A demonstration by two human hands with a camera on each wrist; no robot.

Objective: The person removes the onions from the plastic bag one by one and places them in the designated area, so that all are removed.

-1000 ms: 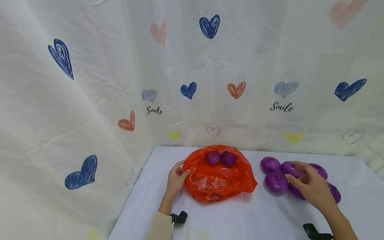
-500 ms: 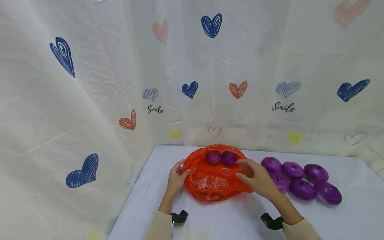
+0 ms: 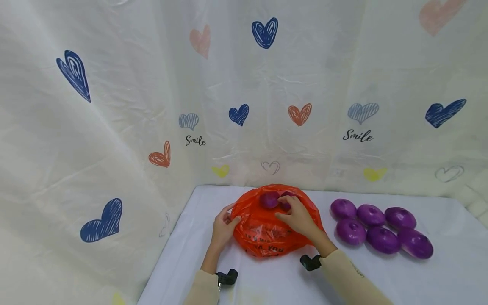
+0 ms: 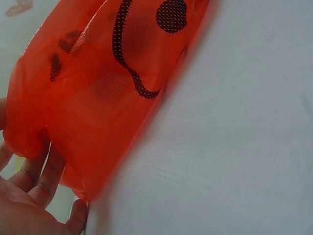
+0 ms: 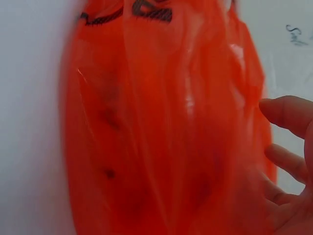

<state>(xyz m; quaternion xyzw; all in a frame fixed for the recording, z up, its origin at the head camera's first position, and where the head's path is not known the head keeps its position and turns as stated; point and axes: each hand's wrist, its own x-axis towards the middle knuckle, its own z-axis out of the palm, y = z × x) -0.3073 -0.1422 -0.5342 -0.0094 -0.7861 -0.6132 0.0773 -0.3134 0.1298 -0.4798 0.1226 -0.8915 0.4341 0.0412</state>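
Note:
An orange-red plastic bag (image 3: 259,233) with black lettering stands on the white-covered table, its mouth showing two purple onions. Its left edge is held by my left hand (image 3: 223,226), thumb in front and fingers behind; the left wrist view shows these fingers (image 4: 46,178) at the thin plastic. My right hand (image 3: 299,217) reaches over the bag's mouth, thumb and index finger apart around the right-hand onion (image 3: 285,206), which it partly covers. The left-hand onion (image 3: 269,200) lies beside it. In the right wrist view, my right hand's fingers (image 5: 288,161) are spread past the bag's edge.
Several purple onions (image 3: 383,240) lie in two rows on the table (image 3: 411,279) to the right of the bag. A pale curtain (image 3: 324,76) printed with hearts hangs behind the table and along its left side.
My right hand has moved left from above the onion rows to the bag's mouth, over the right-hand onion. My left hand keeps its hold on the bag's edge.

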